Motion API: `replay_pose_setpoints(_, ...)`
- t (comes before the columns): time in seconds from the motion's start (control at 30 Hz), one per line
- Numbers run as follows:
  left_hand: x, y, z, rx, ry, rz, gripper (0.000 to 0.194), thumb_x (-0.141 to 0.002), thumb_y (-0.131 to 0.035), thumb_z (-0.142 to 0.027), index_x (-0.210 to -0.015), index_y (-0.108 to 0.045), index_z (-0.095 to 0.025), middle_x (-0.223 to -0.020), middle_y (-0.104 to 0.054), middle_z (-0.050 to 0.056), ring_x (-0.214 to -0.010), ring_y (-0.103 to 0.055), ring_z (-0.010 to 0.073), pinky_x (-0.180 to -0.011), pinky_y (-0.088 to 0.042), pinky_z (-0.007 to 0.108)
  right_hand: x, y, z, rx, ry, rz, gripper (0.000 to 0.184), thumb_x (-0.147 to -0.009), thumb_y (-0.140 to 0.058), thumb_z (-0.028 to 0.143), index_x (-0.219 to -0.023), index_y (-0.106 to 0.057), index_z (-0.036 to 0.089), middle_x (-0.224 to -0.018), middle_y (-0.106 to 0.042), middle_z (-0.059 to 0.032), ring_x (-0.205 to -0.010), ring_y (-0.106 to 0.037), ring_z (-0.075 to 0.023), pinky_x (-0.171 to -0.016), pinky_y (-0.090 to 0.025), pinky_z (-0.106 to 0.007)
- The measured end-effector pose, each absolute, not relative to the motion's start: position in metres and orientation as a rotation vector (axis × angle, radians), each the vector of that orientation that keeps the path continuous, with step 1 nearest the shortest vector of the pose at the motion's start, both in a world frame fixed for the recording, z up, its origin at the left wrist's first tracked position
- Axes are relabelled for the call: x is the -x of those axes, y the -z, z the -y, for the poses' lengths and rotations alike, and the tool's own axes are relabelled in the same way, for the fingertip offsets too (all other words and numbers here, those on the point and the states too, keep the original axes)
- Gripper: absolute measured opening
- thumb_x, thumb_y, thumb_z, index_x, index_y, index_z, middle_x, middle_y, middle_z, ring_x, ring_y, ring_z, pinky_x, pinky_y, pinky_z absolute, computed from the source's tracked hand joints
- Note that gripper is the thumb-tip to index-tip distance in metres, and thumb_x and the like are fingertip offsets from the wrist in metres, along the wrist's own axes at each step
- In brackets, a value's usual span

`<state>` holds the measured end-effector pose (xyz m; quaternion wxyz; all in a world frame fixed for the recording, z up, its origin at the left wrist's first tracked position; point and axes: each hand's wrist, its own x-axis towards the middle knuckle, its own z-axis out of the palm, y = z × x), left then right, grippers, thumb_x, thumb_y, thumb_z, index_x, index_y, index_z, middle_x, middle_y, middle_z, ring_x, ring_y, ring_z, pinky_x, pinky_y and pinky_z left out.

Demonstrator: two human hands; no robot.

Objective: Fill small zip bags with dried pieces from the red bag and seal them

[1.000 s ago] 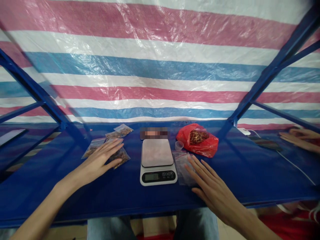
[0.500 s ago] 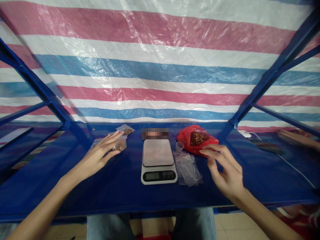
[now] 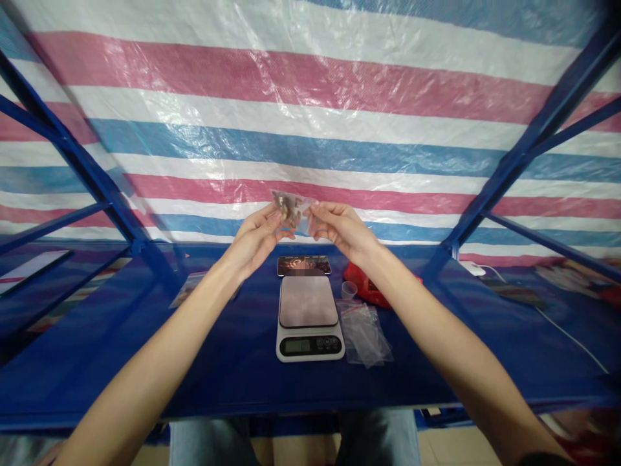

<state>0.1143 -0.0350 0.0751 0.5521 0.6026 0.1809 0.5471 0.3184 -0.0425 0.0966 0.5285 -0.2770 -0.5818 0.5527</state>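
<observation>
A small clear zip bag (image 3: 291, 210) of brown pieces is held up above the blue bench (image 3: 233, 388), pinched at its left edge by the left hand (image 3: 255, 239) and at its right corner by the right hand (image 3: 342, 226), fingers curled and pressed together. At six o'clock below it sit a phone (image 3: 304, 265) and a digital kitchen scale (image 3: 307, 317); toward five o'clock lie a small plastic cup (image 3: 348, 290), a red plastic bag (image 3: 369, 288) and a flat clear bag (image 3: 363, 333).

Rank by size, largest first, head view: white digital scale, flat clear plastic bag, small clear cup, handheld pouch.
White digital scale, flat clear plastic bag, small clear cup. Handheld clear pouch sits nearer the camera, so unranked.
</observation>
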Motion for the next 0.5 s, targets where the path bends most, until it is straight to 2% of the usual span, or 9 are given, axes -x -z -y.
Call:
replay_pose_setpoints(0.1, -0.105, -0.084, 0.026, -1.468, -1.523, -0.593, 0.04, -0.084, -0.077, -0.027, -0.123, -0.069, -0.021, -0.121, -0.074, 0.008, -0.108, -0.069, 0.0195, -0.087, -0.055, 0.03, -0.328, -0.099, 0.03, 0.713, -1.365, 1.343, 0.037, -0.072, -0.094, 0.046, -0.085, -0.078, 0.015, -0.076, -0.072, -0.0016, -0.061, -0.063, -0.0096, -0.053, -0.049, -0.021)
replay_pose_setpoints(0.17, -0.103, -0.094, 0.023, -1.527, -1.717, -0.719, 0.027, -0.085, -0.073, -0.023, -0.112, -0.07, -0.02, -0.104, -0.075, 0.005, -0.097, -0.069, 0.0161, -0.078, -0.053, 0.025, -0.33, -0.097, 0.022, 0.731, -1.377, 1.323, 0.041, -0.068, -0.096, 0.049, -0.082, -0.077, 0.015, -0.07, -0.07, -0.0003, -0.057, -0.059, -0.0083, -0.05, -0.046, -0.02)
replay_pose_setpoints(0.23, -0.107, -0.104, 0.023, -1.647, -1.709, -0.799, 0.011, -0.092, -0.067, -0.028, -0.093, -0.07, -0.018, -0.082, -0.07, 0.002, -0.078, -0.066, 0.0136, -0.066, -0.048, 0.024, -0.329, -0.095, 0.014, 0.723, -1.391, 1.318, 0.045, -0.066, -0.097, 0.053, -0.076, -0.075, 0.016, -0.062, -0.064, 0.002, -0.052, -0.053, -0.007, -0.047, -0.043, -0.02)
replay_pose_setpoints(0.3, -0.115, -0.112, 0.024, -1.822, -1.511, -0.831, 0.032, -0.098, -0.061, -0.038, -0.075, -0.067, -0.017, -0.065, -0.063, 0.0, -0.061, -0.059, 0.0118, -0.058, -0.044, 0.024, -0.323, -0.093, 0.007, 0.708, -1.407, 1.324, 0.047, -0.065, -0.096, 0.055, -0.07, -0.07, 0.017, -0.057, -0.059, 0.0041, -0.048, -0.048, -0.0065, -0.044, -0.04, -0.021)
replay_pose_setpoints(0.37, -0.123, -0.117, 0.024, -1.975, -1.285, -0.811, 0.049, -0.102, -0.058, -0.049, -0.065, -0.064, -0.016, -0.055, -0.06, 0.001, -0.054, -0.056, 0.0107, -0.056, -0.042, 0.024, -0.317, -0.092, 0.003, 0.703, -1.407, 1.354, 0.048, -0.067, -0.095, 0.056, -0.067, -0.066, 0.018, -0.053, -0.055, 0.0052, -0.046, -0.045, -0.0066, -0.041, -0.036, -0.021)
replay_pose_setpoints(0.5, -0.13, -0.115, 0.016, -2.068, -0.919, -0.647, 0.06, -0.1, -0.06, -0.059, -0.059, -0.065, -0.016, -0.056, -0.067, 0.005, -0.058, -0.065, 0.0135, -0.057, -0.045, 0.024, -0.307, -0.091, 0.002, 0.71, -1.34, 1.458, 0.045, -0.075, -0.089, 0.054, -0.069, -0.065, 0.017, -0.054, -0.061, 0.0017, -0.045, -0.047, -0.0071, -0.039, -0.028, -0.021)
